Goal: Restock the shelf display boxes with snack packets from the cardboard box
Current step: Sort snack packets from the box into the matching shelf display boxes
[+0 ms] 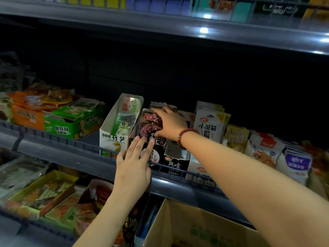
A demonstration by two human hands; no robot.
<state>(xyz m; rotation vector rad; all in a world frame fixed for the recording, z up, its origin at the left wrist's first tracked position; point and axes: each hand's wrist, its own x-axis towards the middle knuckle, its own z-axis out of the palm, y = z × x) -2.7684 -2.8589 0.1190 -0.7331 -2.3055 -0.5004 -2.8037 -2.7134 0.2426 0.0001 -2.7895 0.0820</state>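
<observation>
A black display box [156, 154] stands on the middle shelf, behind the rail. Dark snack packets with a red label [148, 122] stand in it. My right hand [169, 122], with a red bead bracelet at the wrist, grips the top and side of the front packets from above. My left hand [133, 166] lies with straight fingers against the front of the black box, fingertips at its upper edge. The cardboard box [179, 223] sits open at the bottom of the view, below my right forearm.
A white bamboo-shoot box [114, 132] stands left of the black box, with green [71, 125] and orange boxes further left. White packets [209, 127] and more boxes fill the right. The upper shelf edge [195, 32] hangs overhead. A lower shelf holds yellow trays [42, 189].
</observation>
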